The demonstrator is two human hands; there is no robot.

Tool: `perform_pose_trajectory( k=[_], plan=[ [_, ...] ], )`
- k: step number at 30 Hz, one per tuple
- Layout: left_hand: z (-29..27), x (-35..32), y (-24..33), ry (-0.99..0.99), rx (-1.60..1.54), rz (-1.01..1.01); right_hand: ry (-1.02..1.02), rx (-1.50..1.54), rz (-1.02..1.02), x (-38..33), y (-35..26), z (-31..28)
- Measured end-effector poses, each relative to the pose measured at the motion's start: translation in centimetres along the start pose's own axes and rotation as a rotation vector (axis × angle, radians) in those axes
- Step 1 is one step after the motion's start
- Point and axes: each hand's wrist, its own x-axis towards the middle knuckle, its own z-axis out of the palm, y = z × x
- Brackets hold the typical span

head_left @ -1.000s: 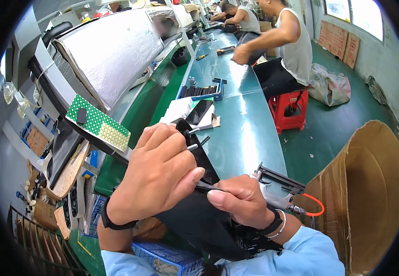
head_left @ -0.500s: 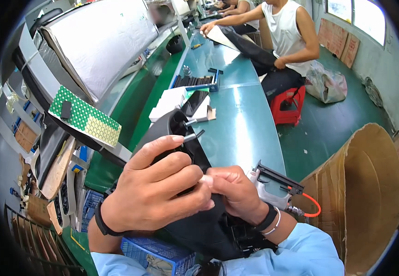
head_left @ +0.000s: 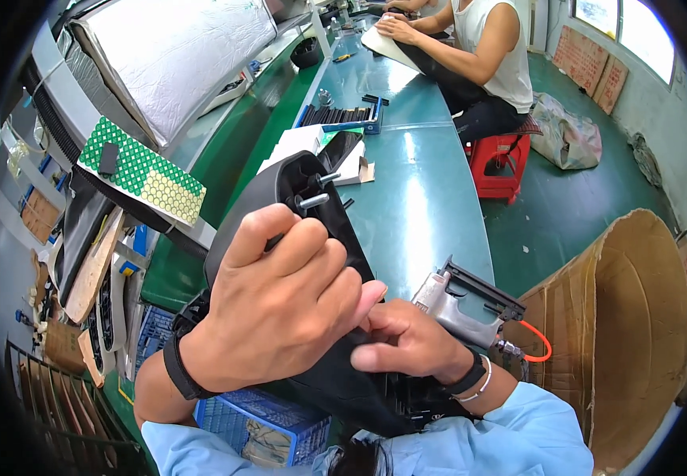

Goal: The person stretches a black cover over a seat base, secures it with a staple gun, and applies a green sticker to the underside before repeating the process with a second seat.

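Head view: both hands (head_left: 280,305) apparently grip black padded part (head_left: 296,178).

Black padded part (head_left: 311,186), teal-green table (head_left: 415,198), red stool (head_left: 498,163), green-and-yellow dotted sheet (head_left: 141,168), blue crate (head_left: 268,416), light-blue sleeves (head_left: 510,436).

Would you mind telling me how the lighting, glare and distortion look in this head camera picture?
Head view: daylight from the window at top right; a bright glare streak on the green table; strong fisheye bending at the rim, with black corners; the left hand and right hand on the black part are sharp and evenly lit; the cardboard box curves heavily.
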Motion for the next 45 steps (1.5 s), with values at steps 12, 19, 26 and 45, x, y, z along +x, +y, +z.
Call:
perform_pose_trajectory(
  k=[12,19,26,45],
  plan=[
    [-0.4,0.0,-0.8,-0.038,0.045,-0.022,0.639,0.113,-0.255,0.2,2.7,-0.2],
    [0.7,0.1,-0.8,-0.002,-0.038,-0.058,0.382,0.256,0.221,-0.7,0.8,-1.2],
    [1.4,0.6,-0.7,0.062,-0.039,-0.035,-0.014,0.005,-0.080,1.8,0.7,-0.7],
    [1.8,1.2,-1.3,0.076,-0.120,0.027,0.364,0.488,0.203,1.5,2.1,-1.1]
  ],
)
